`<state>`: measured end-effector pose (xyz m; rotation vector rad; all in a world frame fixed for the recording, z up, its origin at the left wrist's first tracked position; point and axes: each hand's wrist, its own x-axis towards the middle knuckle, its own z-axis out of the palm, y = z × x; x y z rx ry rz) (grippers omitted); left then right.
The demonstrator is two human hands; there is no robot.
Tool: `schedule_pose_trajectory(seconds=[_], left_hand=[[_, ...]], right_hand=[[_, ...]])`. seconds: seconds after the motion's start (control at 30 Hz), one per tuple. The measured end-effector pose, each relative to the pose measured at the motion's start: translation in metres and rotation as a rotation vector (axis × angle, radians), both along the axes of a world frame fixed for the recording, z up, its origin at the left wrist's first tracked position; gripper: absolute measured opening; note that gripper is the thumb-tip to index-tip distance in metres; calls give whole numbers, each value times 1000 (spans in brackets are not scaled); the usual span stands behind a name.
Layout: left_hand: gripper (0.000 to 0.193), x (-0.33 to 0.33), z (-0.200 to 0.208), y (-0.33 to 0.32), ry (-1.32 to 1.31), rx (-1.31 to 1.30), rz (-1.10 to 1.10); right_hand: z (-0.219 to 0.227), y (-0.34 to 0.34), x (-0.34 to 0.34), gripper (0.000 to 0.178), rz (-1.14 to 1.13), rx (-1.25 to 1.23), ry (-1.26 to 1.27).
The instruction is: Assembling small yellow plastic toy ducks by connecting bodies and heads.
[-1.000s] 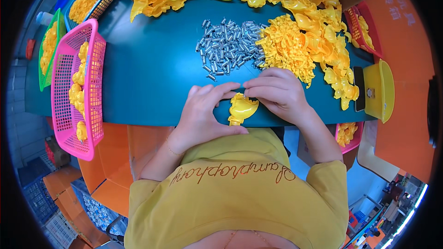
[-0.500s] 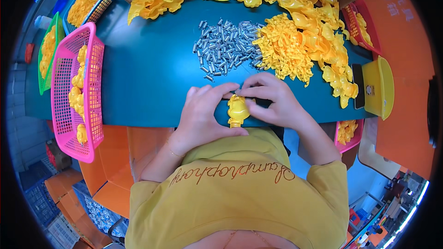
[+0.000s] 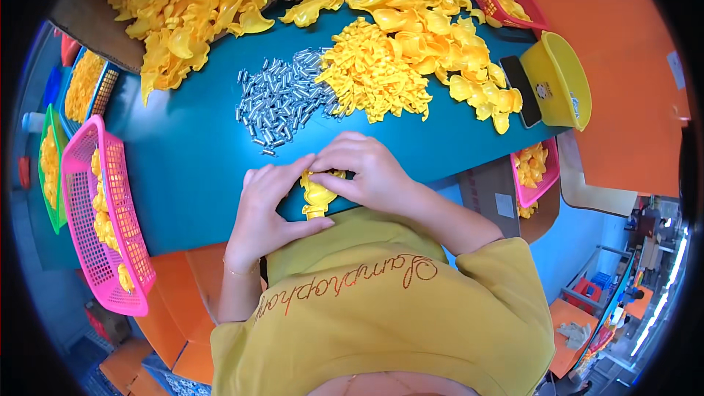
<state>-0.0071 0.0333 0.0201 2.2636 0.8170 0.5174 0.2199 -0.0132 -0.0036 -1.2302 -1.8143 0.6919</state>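
A yellow plastic molded piece [image 3: 317, 196] lies at the near edge of the green table, between my two hands. My left hand [image 3: 265, 204] curves round its left side, with the thumb at its lower end and the fingertips at its top. My right hand [image 3: 370, 170] is closed over its upper end, thumb and fingers pressed together there. Whatever is under those fingertips is hidden. Just beyond my hands is a heap of small metal springs [image 3: 275, 103], touching a heap of small yellow plastic parts [image 3: 374, 73].
Larger yellow shells [image 3: 191, 7] spill from cardboard boxes at the back. On the left, a pink basket [image 3: 136, 249] holds yellow pieces beside green and blue baskets. A dark phone-like slab [image 3: 521, 88] and yellow bin [image 3: 561, 77] stand right, near a red basket [image 3: 539, 22].
The head view has swung, so the table and heaps sit further left and tilted. My right thumb has moved onto the upper part of the yellow piece; the left hand keeps its hold.
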Motion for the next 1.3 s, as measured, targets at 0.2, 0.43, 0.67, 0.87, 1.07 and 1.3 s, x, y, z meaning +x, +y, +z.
schedule_pose_trajectory(seconds=[0.2,0.43,0.67,0.87,1.07,1.3], left_hand=[[89,4,-5,-11,-10,129,64],[84,16,-3,-16,-30,169,173],[87,19,-2,-21,-5,138,219],[85,24,-7,-21,-36,217,217],[85,23,-9,-28,-25,220,272],[84,29,-13,-31,-32,207,306]], right_hand=[[36,-18,80,24,-259,31,-338],[50,-31,149,27,-647,-69,-867],[42,-40,130,14,-784,-42,-282],[31,-60,57,15,-432,-431,298],[37,-46,44,14,-356,4,-331],[33,-41,-5,19,-344,-657,719]])
